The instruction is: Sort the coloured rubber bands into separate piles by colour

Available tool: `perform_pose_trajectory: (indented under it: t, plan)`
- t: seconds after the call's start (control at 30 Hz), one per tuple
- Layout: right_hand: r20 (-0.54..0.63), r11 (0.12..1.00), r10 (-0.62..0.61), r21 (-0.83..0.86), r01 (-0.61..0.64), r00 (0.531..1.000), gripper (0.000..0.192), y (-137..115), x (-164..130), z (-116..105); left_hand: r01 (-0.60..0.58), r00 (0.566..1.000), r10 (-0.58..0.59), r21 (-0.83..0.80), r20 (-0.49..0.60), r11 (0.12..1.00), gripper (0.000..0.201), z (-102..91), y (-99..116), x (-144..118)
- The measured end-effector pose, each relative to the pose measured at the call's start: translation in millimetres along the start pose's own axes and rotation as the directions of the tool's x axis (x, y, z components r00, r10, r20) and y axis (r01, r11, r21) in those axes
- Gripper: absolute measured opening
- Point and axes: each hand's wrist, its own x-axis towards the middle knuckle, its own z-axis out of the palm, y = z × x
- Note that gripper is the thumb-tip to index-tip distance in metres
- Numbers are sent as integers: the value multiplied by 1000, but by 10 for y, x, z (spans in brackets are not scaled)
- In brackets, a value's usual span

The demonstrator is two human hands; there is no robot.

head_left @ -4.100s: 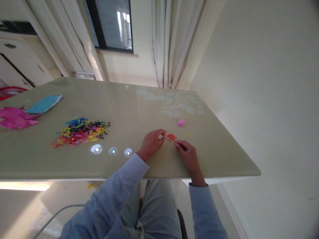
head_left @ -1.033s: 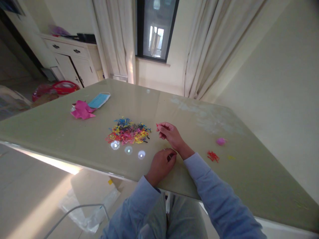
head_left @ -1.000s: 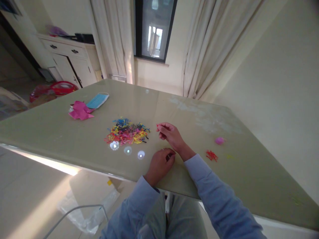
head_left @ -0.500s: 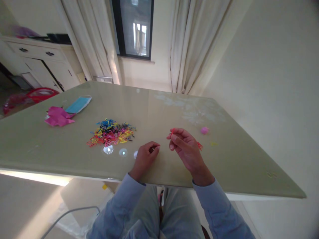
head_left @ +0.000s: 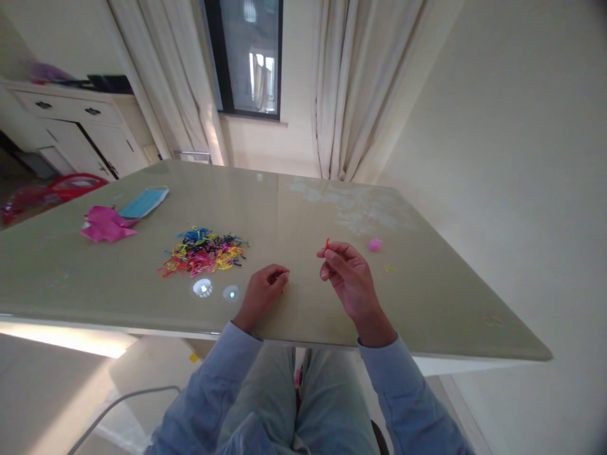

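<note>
Glossy olive-green surface (head_left: 294, 208): heap of mixed-colour rubber bands (head_left: 202, 251). Right grip (head_left: 348, 278) pinching my small red rubber band (head_left: 327, 244); left grip (head_left: 262, 294) curled loosely, resting, contents hidden.

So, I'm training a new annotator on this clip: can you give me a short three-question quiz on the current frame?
1. True or false: the right hand pinches a small red band at its fingertips.
2. What lies nearest the far side of the pink crumpled paper? A) blue face mask B) pink ball C) mixed pile of bands
3. Fill in: the left hand rests loosely curled on the ____.

Key:
1. True.
2. A, the blue face mask; the pink ball and the mixed pile of bands lie farther right.
3. The table.
</note>
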Motion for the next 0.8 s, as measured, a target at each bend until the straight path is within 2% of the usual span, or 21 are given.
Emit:
perform_pose_trajectory:
  t: [0.37, 0.43, 0.5, 0.6, 0.67, 0.73, 0.8]
  plan:
    - [-17, 1000, -11, 6, 12, 1000, 22, -27, -132, -154, -28, 1000, 28, 53, 5, 998, 33, -8, -41, -19]
    - [-43, 998, -29, -59, 26, 999, 23, -34, -146, -270, -48, 999, 48, 81, 5, 996, 33, -10, -54, -39]
    - [-101, 976, -79, -210, 56, 992, 24, -38, -131, -467, -63, 998, 63, 103, 7, 993, 32, -12, -67, -62]
    - [-220, 840, -215, -539, 65, 952, 32, -27, -57, -873, -80, 997, 79, 137, 10, 987, 31, -17, -78, -88]
    - [-281, 721, -261, -692, -6, 924, 40, -7, 2, -1139, -89, 996, 89, 163, 9, 983, 31, -18, -82, -93]
    - [-294, 605, -303, -795, -55, 907, 44, 19, 45, -1336, -94, 996, 94, 178, 9, 980, 30, -17, -84, -92]
    - [-264, 506, -331, -860, -66, 906, 44, 48, 64, -1440, -96, 995, 96, 180, 9, 979, 30, -14, -81, -90]
